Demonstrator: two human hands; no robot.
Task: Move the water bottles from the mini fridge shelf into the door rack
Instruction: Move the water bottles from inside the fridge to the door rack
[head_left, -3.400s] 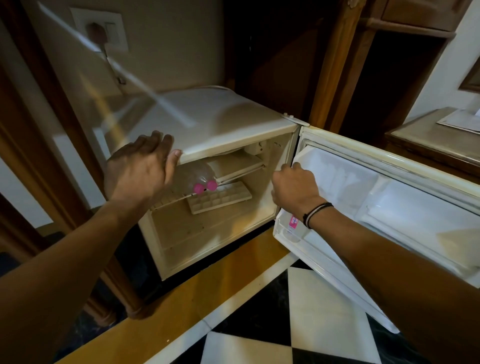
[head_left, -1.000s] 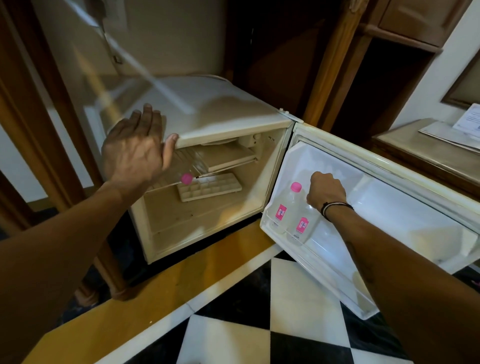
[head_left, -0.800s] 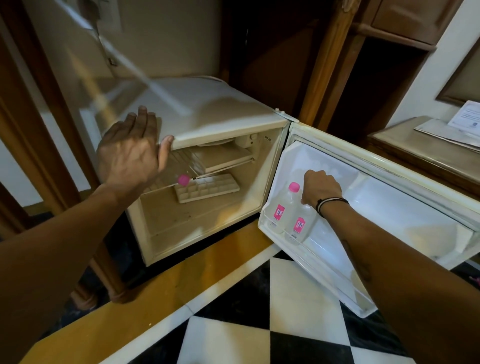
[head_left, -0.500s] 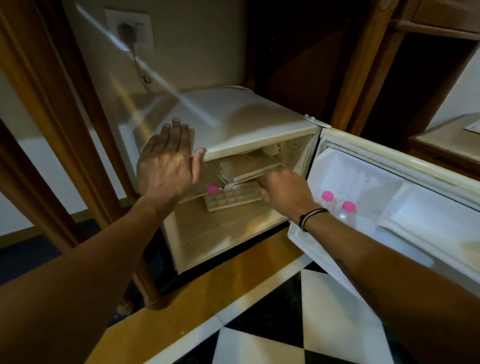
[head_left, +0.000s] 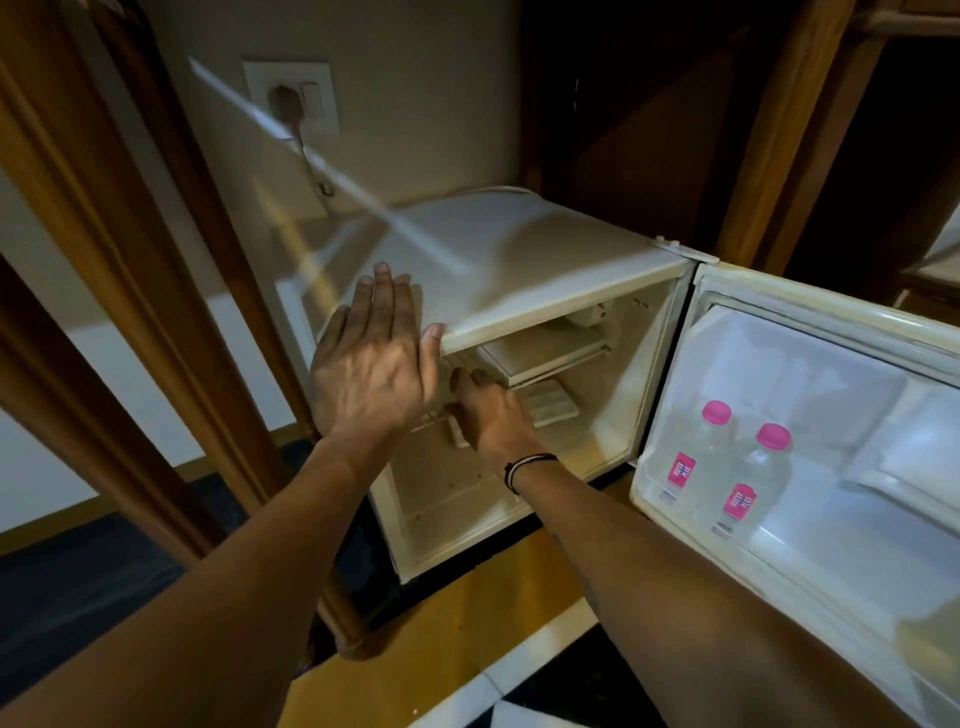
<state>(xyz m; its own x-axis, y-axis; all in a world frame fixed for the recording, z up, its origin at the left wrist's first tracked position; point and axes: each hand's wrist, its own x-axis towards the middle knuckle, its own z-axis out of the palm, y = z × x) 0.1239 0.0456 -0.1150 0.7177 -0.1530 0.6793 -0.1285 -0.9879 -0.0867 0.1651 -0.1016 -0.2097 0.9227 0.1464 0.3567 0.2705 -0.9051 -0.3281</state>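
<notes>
Right hand now deep inside fridge

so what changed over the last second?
Right hand let go of the second bottle in the door rack and reached into the fridge shelf, over the last bottle's spot. Left hand stays flat on the fridge top edge; first bottle unmoved.

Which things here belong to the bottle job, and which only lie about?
Job: two water bottles in the door rack; fridge shelf; right hand reaching inside; left hand on the fridge top.
Not job: ice tray, wall socket.
</notes>
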